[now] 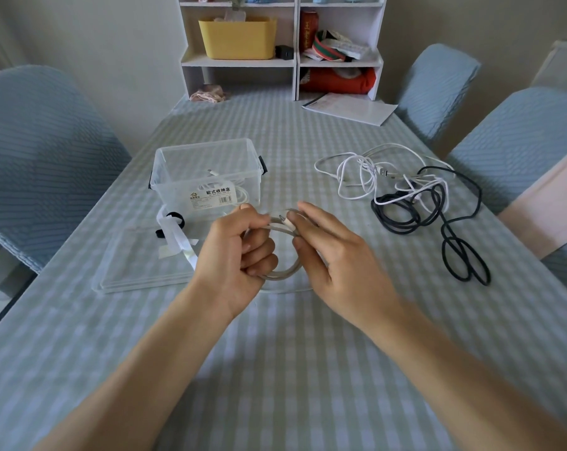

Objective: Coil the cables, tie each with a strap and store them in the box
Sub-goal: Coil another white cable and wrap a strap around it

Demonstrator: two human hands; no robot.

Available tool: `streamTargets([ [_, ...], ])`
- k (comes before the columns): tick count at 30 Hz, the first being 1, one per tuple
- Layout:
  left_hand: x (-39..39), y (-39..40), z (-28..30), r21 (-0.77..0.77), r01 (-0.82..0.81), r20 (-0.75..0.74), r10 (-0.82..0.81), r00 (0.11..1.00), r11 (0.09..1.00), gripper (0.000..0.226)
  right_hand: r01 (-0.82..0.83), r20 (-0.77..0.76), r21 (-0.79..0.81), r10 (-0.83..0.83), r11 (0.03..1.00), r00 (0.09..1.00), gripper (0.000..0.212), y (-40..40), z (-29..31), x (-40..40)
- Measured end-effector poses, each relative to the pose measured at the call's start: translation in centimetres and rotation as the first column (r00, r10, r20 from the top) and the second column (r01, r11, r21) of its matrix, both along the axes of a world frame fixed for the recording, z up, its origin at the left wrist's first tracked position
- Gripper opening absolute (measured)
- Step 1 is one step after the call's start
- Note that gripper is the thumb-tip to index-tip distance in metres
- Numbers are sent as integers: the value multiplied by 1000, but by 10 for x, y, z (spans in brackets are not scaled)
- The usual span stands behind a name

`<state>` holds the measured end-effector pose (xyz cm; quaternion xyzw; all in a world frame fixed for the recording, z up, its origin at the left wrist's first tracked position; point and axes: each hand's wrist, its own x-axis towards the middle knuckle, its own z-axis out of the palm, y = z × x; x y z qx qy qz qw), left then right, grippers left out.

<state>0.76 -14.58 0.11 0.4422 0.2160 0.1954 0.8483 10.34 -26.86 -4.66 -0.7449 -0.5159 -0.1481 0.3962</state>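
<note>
My left hand point(239, 252) grips a coiled grey-white cable point(287, 271) above the table, fingers curled through the loop. My right hand point(331, 252) pinches the cable's plug end point(283, 221) at the top of the coil between thumb and forefinger. Behind my hands stands the clear plastic box point(207, 177), open, with a white cable inside. Black straps point(174, 222) and white strips point(177, 242) lie in front of the box, by its clear lid point(138, 271). To the right, tangled white cables point(363, 177) and a black cable point(454, 229) lie loose on the checked tablecloth.
Blue-covered chairs stand at the left point(41, 164) and right point(519, 141) of the table. A white shelf unit point(282, 60) with a yellow bin point(239, 37) sits at the far end, with papers point(350, 107) in front of it.
</note>
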Motion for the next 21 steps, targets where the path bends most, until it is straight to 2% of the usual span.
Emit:
streamTargets([
  [8, 0, -1, -2, 23, 47, 27, -47, 998, 999, 44, 5, 30, 74, -7, 997, 1000, 35, 1, 1, -2],
  [11, 1, -1, 0, 18, 27, 31, -28, 999, 999, 44, 28, -95, 138, -15, 990, 995, 18, 0, 6, -1],
  [17, 0, 0, 4, 1, -25, 50, 25, 998, 1000, 44, 69, -319, 203, -1, 977, 948, 30, 1, 7, 2],
  [21, 2, 0, 3, -9, -50, 45, 50, 998, 999, 43, 130, -386, 209, -41, 969, 922, 22, 1, 8, 1],
])
